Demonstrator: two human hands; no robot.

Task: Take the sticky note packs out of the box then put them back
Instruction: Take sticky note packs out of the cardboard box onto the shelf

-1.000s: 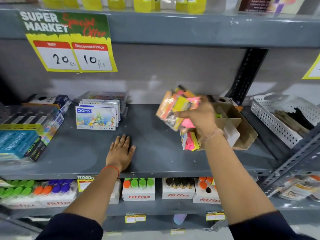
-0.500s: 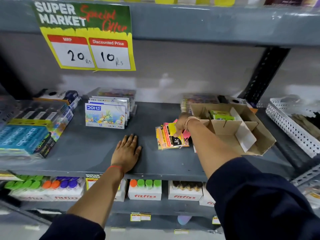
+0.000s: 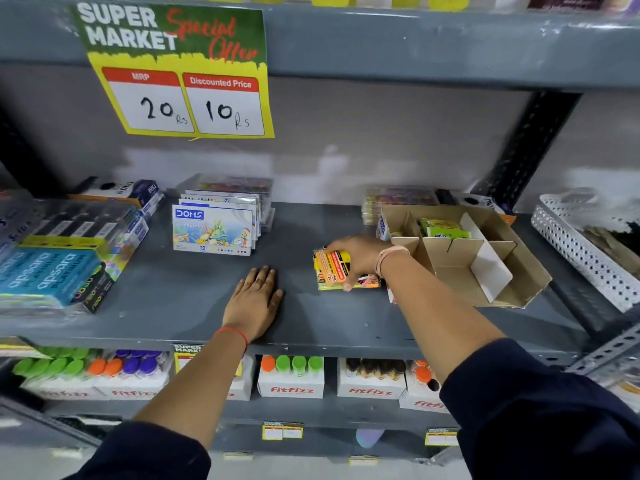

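Shelf (image 3: 194,306) – matt grey metal; box (image 3: 485,268) – plain brown cardboard.

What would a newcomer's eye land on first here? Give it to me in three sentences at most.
First, the yellow-and-green special offer sign hanging from the upper shelf, top left. Next, the right hand pressing the sticky note packs onto the grey shelf, beside the open cardboard box. The left hand lies flat nearby.

— Where are the hands?
— The left hand (image 3: 254,301) lies flat, palm down, on the grey shelf (image 3: 173,299). The right hand (image 3: 356,259) rests on a stack of sticky note packs (image 3: 332,271) lying on the shelf, fingers curled over them.
— And the box?
— The cardboard box (image 3: 485,268) sits just right of the stack, open, with green packs (image 3: 441,228) in a rear compartment.
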